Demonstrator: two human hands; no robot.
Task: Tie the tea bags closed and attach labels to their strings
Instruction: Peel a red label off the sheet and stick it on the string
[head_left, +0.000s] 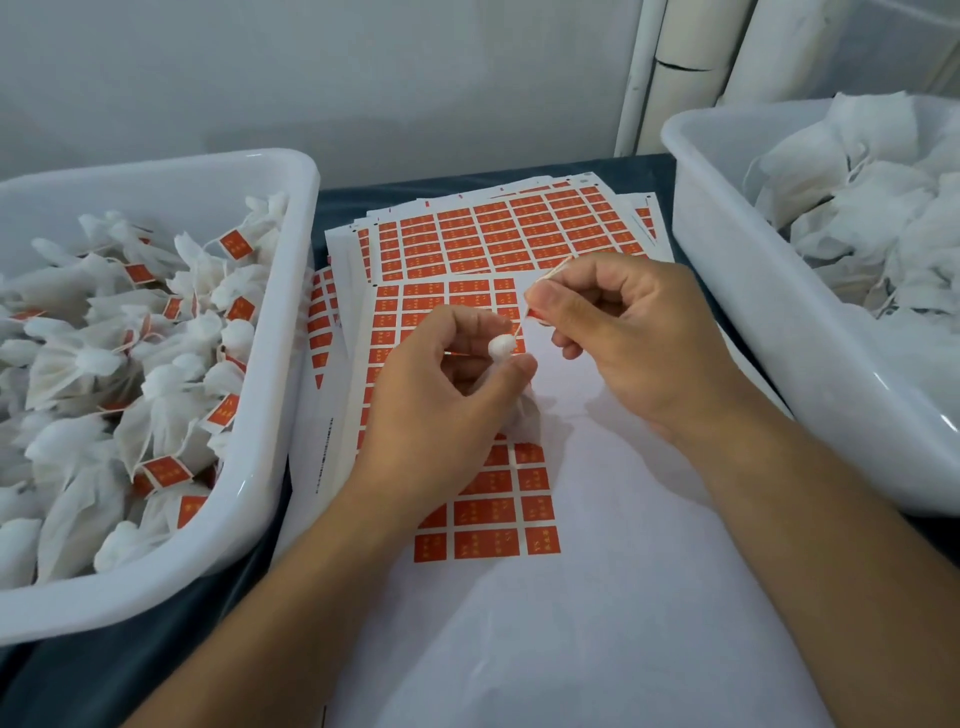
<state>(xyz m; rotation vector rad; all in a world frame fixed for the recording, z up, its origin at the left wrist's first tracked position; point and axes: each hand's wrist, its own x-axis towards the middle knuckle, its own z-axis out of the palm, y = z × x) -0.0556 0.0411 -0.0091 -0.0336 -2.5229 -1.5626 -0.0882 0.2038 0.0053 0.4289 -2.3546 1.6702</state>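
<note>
The left hand (447, 384) holds a small white tea bag (501, 344) with curled fingers, its gathered neck poking up between thumb and forefinger while the bag's body hangs below the palm, mostly hidden by the hand. A thin string (521, 325) runs from the neck up to the right hand (618, 332), which pinches the string together with a small orange label (540, 313) between thumb and fingertips; the label is largely covered by the fingers. Both hands hover over a sheet of orange stickers (480, 506) lying on the table, with many of its stickers already peeled away, leaving bare white backing. Further sheets (498, 234), fuller with stickers, are stacked and fanned behind it. To the left stands a white plastic tub (260, 467) heaped with tied tea bags (130, 374) carrying orange labels. To the right stands a second white tub (779, 312) holding crumpled white bags (872, 208) with no labels visible. The tubs and sheets rest on a dark cloth (260, 582). A pale wall (363, 78) rises behind, with white pipes (675, 67) in the corner.
</note>
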